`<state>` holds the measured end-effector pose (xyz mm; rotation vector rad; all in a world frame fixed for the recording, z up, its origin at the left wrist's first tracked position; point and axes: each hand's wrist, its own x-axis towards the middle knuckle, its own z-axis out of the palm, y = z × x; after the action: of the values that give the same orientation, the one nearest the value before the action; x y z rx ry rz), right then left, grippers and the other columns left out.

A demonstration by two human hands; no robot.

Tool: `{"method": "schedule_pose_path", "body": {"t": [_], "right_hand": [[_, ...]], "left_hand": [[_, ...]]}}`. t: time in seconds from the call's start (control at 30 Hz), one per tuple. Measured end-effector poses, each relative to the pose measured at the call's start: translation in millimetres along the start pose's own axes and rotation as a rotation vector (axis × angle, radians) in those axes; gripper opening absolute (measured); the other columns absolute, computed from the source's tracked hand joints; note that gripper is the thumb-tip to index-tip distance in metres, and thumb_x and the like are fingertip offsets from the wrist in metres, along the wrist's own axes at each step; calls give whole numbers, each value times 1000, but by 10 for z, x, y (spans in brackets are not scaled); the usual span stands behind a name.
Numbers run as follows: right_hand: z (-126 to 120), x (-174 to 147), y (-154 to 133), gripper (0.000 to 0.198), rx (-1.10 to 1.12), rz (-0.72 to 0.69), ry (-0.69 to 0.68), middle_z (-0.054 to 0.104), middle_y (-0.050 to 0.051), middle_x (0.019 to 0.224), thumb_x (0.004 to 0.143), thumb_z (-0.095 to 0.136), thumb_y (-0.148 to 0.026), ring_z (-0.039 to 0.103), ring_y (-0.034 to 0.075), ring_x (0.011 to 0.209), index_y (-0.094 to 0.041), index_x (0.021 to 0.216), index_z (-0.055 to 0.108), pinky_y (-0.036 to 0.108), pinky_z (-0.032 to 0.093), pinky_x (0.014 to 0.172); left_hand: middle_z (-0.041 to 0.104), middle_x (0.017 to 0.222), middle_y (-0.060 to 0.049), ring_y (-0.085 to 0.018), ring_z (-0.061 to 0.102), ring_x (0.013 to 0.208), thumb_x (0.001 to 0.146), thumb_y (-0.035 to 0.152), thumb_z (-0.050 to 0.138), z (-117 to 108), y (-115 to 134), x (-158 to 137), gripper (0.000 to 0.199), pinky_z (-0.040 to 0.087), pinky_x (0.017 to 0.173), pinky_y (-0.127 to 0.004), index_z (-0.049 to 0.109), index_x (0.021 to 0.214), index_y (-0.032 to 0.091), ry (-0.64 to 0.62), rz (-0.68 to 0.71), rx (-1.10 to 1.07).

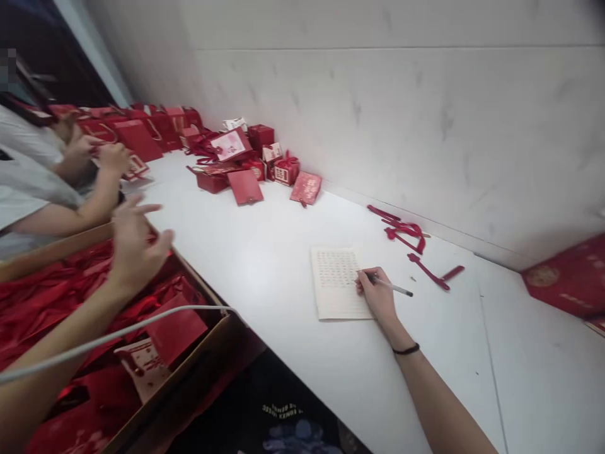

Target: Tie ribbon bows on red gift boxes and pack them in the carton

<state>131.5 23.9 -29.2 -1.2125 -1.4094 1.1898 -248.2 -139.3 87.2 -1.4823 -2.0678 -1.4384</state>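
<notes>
My right hand (pixel 379 297) rests on the lower right part of a paper sheet (pixel 338 306), its fingers closed round a clear pen (pixel 396 288) with a dark end. Rows of handwriting cover the upper part of the sheet. My left hand (pixel 135 249) is raised above the edge of a cardboard box (pixel 212 331); its fingers are spread, slightly blurred, and nothing shows in them. Inside the box lie red packets (pixel 177 328) and a pale patterned pouch (pixel 146 366). A white cable (pixel 155 316) crosses in front of the box and my left forearm.
Small red gift boxes (pixel 286 170) and cards are heaped on the white table (pixel 274 271) along the wall. Red cords (pixel 409 233) lie right of the paper. Co-workers' hands (pixel 113 157) handle a red item at far left, near red bags (pixel 139 139). A red package (pixel 571 277) stands far right.
</notes>
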Motion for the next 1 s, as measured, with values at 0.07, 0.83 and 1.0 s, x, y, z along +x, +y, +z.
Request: {"method": "schedule_pose_path", "body": {"t": [0.07,0.83,1.0], "right_hand": [[-10,-36,28,34,2,-1,25,59,1,62,76,61,-51,53,14,54,-20,74,45,25,42,49],[-35,16,125,35,-238,99,-54,39,-6,46,75,53,-38,39,11,46,-21,54,30,22,29,46],[-47,19,120,33,-262,72,-41,35,-6,47,74,52,-33,33,10,46,-21,53,29,22,25,45]], "left_hand": [[46,126,-3,-27,40,124,75,23,54,671,248,90,26,30,108,-51,53,100,21,-122,182,-45],[54,93,0,-11,49,61,77,17,46,2911,1081,-582,20,42,64,-29,53,96,21,-613,-244,-232],[54,95,0,-11,51,64,79,19,46,2905,1074,-600,20,42,64,-29,52,97,22,-629,-218,-204]]}}
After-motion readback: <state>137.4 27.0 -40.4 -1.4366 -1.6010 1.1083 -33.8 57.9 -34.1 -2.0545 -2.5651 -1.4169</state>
